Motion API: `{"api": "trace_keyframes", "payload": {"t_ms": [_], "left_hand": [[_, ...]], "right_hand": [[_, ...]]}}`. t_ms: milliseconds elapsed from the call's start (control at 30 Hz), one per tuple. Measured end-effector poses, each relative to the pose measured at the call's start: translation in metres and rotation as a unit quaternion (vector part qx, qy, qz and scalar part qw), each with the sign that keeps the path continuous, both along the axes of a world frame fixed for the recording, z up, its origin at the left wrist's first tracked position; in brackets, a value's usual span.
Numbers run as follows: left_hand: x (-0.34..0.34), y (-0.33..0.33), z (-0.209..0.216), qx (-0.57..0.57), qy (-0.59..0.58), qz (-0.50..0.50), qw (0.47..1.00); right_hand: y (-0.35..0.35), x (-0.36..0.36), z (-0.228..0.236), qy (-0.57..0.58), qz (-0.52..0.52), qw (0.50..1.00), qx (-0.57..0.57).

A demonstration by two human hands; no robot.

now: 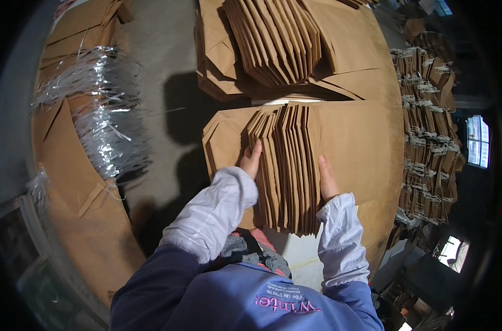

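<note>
A thick bundle of folded brown paper bags (pixel 287 176) stands on edge in front of me, its folds fanned side by side. My left hand (pixel 252 158) presses against its left side, thumb pointing up along the paper. On the opposite side, my right hand (pixel 327 177) lies against the bundle with its thumb raised. Both hands are closed on the bundle between them; most of their fingers are hidden by paper. Beneath it lies a flat pile of larger brown paper bags (pixel 361 149), its folded corner showing at left.
Another fanned bundle of brown paper bags (pixel 273 38) rests on a pile farther away. At left, clear plastic strips (pixel 105 116) drape over brown paper sheets (pixel 88 204). Tied stacks of bags (pixel 427 138) rise beyond the right edge. Grey floor (pixel 163 44) shows between the piles.
</note>
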State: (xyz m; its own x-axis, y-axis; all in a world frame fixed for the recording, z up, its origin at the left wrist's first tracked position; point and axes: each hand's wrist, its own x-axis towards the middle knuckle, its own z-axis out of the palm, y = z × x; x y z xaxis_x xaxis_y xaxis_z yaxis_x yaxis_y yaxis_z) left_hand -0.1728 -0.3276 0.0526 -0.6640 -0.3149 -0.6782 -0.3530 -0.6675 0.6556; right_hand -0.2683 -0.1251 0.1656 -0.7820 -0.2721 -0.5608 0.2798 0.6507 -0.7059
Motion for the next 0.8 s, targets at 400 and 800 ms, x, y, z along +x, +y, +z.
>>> {"api": "trace_keyframes", "payload": {"t_ms": [400, 800], "left_hand": [[0.022, 0.021, 0.148, -0.067, 0.181, -0.105, 0.975], [-0.01, 0.095, 0.01, -0.235, 0.095, -0.256, 0.933]], "right_hand": [[0.061, 0.016, 0.123, -0.279, -0.254, 0.91, -0.173], [0.058, 0.068, 0.054, 0.012, 0.066, 0.988, 0.136]]}}
